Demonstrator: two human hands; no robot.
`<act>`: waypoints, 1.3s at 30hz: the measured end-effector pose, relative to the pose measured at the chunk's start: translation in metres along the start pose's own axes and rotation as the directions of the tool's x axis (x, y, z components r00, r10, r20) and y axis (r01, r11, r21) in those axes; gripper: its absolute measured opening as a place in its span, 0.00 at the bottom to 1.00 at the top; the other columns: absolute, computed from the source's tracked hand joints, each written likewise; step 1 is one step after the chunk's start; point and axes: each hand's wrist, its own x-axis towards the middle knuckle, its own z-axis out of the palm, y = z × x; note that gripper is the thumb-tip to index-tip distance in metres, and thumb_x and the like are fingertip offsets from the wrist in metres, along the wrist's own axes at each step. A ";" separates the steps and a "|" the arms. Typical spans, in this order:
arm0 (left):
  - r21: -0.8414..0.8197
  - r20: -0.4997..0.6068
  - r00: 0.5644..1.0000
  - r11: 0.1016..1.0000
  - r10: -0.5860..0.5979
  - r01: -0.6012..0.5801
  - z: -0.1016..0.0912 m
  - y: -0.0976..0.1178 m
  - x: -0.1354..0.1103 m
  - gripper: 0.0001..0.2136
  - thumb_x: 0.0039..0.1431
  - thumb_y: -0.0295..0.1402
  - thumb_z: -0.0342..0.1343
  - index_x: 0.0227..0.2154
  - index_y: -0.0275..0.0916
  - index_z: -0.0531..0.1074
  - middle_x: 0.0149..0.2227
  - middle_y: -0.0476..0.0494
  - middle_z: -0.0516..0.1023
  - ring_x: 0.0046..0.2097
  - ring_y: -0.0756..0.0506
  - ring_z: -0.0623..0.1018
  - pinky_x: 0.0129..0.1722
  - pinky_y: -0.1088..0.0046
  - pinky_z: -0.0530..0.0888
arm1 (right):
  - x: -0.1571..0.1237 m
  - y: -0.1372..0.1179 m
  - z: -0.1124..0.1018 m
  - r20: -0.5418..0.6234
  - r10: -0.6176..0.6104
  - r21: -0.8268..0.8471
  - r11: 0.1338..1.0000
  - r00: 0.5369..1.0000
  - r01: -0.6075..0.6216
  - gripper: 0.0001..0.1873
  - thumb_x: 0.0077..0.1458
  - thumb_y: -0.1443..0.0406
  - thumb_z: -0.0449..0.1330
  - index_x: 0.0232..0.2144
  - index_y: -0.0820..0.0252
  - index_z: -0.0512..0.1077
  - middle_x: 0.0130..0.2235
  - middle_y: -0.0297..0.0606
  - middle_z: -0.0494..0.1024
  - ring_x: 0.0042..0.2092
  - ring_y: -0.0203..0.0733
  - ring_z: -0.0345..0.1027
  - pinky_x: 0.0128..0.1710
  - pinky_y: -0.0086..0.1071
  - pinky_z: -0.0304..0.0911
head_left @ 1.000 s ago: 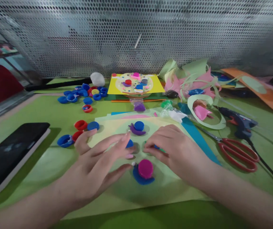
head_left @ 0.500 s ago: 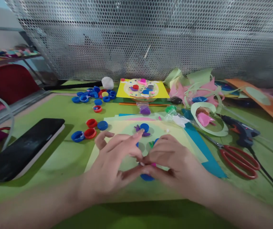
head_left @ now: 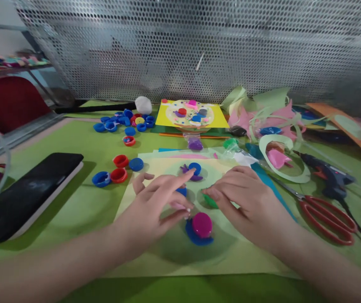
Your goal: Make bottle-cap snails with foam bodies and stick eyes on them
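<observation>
A pale green paper sheet (head_left: 168, 256) lies on the green table in front of me. On it sit a magenta bottle cap (head_left: 202, 224) glued over a blue foam shape, and farther back a blue cap (head_left: 195, 168) on a purple shape. My left hand (head_left: 155, 206) rests on the sheet with fingers stretched out over a small blue piece (head_left: 182, 191), fingertips just left of the magenta cap. My right hand (head_left: 246, 202) is curled, its fingertips pinching a small green piece (head_left: 210, 201) against the paper.
Loose blue and red caps (head_left: 114, 170) lie left of the sheet, more at the back (head_left: 123, 122). A black phone (head_left: 25, 193) is far left. Red scissors (head_left: 328, 212) and a glue gun (head_left: 328, 176) lie right. A yellow finished card (head_left: 191, 114) and paper scraps stand before the mesh wall.
My hands had met over the magenta cap half a second ago; they have now drawn apart and the cap shows again. The right hand now presses a green piece.
</observation>
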 end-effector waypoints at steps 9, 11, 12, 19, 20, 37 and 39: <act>0.022 0.005 1.000 1.000 -0.005 0.004 0.003 -0.001 0.002 0.26 0.59 0.38 0.55 0.56 0.52 0.50 0.31 0.60 0.81 0.47 0.43 0.74 0.51 0.57 0.52 | -0.001 -0.001 0.001 0.039 -0.010 -0.092 0.996 0.999 0.014 0.17 0.60 0.68 0.50 0.22 0.61 0.72 0.22 0.34 0.74 0.27 0.36 0.66 0.40 0.39 0.58; 0.034 0.039 0.999 0.999 -0.004 0.003 0.005 -0.001 0.002 0.26 0.60 0.36 0.53 0.57 0.51 0.49 0.32 0.59 0.82 0.49 0.43 0.73 0.52 0.56 0.52 | -0.001 0.000 0.001 0.046 -0.011 -0.105 0.994 0.999 0.015 0.18 0.60 0.68 0.50 0.21 0.61 0.72 0.22 0.34 0.74 0.27 0.37 0.66 0.41 0.39 0.58; 0.043 0.053 0.999 0.999 0.000 -0.002 0.006 -0.001 0.001 0.26 0.60 0.35 0.53 0.58 0.51 0.48 0.32 0.59 0.82 0.50 0.42 0.73 0.52 0.55 0.51 | -0.001 0.000 0.001 0.049 -0.012 -0.112 0.994 0.999 0.017 0.18 0.60 0.68 0.50 0.21 0.61 0.72 0.22 0.34 0.74 0.27 0.37 0.66 0.41 0.39 0.58; 0.065 0.095 0.993 0.995 0.065 -0.072 0.009 0.003 0.001 0.30 0.61 0.29 0.51 0.61 0.51 0.40 0.33 0.60 0.83 0.56 0.45 0.69 0.57 0.54 0.42 | -0.001 0.000 0.001 0.062 -0.018 -0.161 0.987 0.998 0.028 0.19 0.60 0.67 0.48 0.20 0.60 0.70 0.22 0.33 0.74 0.26 0.35 0.67 0.44 0.39 0.57; 0.063 0.094 0.992 0.994 0.086 -0.093 0.009 0.004 0.002 0.31 0.62 0.29 0.50 0.61 0.51 0.39 0.34 0.60 0.83 0.56 0.45 0.68 0.57 0.53 0.41 | -0.001 0.000 0.001 0.065 -0.019 -0.162 0.986 0.998 0.029 0.19 0.60 0.67 0.48 0.20 0.60 0.70 0.22 0.32 0.73 0.26 0.35 0.67 0.44 0.39 0.57; 0.171 0.251 0.944 0.950 0.215 -0.262 0.000 0.004 -0.003 0.35 0.57 0.21 0.41 0.62 0.38 0.26 0.57 0.39 0.67 0.62 0.45 0.58 0.60 0.48 0.35 | -0.002 0.001 0.000 0.102 -0.007 -0.191 0.981 0.995 0.026 0.19 0.60 0.67 0.49 0.18 0.60 0.68 0.20 0.32 0.71 0.26 0.36 0.64 0.46 0.41 0.57; 0.153 0.219 0.949 0.953 0.225 -0.261 -0.004 0.005 -0.004 0.37 0.54 0.21 0.41 0.62 0.38 0.27 0.55 0.41 0.71 0.62 0.45 0.59 0.60 0.49 0.33 | -0.002 0.002 0.000 0.101 -0.003 -0.194 0.981 0.995 0.023 0.19 0.60 0.67 0.49 0.18 0.61 0.67 0.20 0.32 0.71 0.26 0.36 0.64 0.46 0.42 0.57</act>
